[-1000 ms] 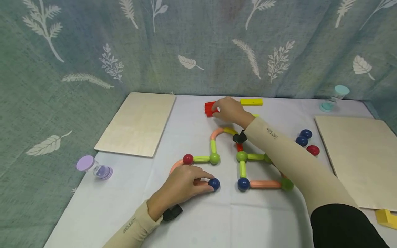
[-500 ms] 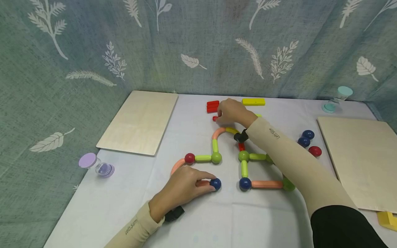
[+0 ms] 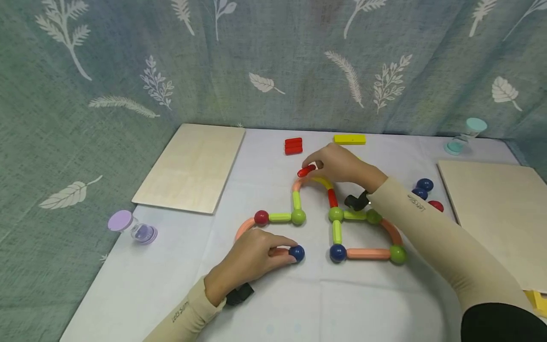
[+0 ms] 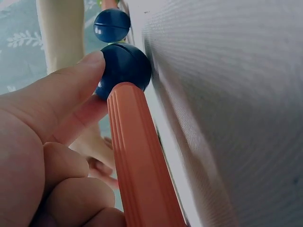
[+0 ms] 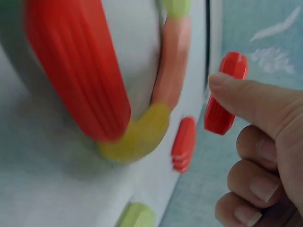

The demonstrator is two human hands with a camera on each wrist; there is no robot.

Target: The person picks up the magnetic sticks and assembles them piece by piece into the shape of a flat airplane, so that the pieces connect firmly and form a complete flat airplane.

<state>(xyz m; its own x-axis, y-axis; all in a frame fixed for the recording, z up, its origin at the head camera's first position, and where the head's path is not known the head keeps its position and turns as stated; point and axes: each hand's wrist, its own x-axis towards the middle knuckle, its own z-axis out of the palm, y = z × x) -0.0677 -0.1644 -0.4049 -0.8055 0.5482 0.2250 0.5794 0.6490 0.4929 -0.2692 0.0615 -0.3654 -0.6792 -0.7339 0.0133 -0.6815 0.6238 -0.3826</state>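
Observation:
Between thumb and fingers my left hand (image 3: pixel 252 256) pinches a blue ball (image 3: pixel 297 253) low on the white cloth. In the left wrist view an orange rod (image 4: pixel 144 161) meets that blue ball; the head view hides most of it behind the hand. My right hand (image 3: pixel 342 164) pinches a short red rod (image 5: pixel 226 94) above the curved top of the rod-and-ball outline. That outline has a red ball (image 3: pixel 261 218), green balls (image 3: pixel 298 217), light green rods (image 3: pixel 280 217), a yellow curved rod (image 5: pixel 142 137) and another blue ball (image 3: pixel 338 253), which stands apart from the held one.
Several red rods (image 3: pixel 293 146) and a yellow block (image 3: pixel 349 139) lie at the back. Wooden boards (image 3: pixel 192 166) rest left and right. Loose blue balls (image 3: pixel 425 185) lie by the right board. Sand timers (image 3: pixel 143 233) are at both sides.
My right hand has taken a red rod from beside the pile at the back and moved it right and towards me. My left hand keeps its pinch on the blue ball.

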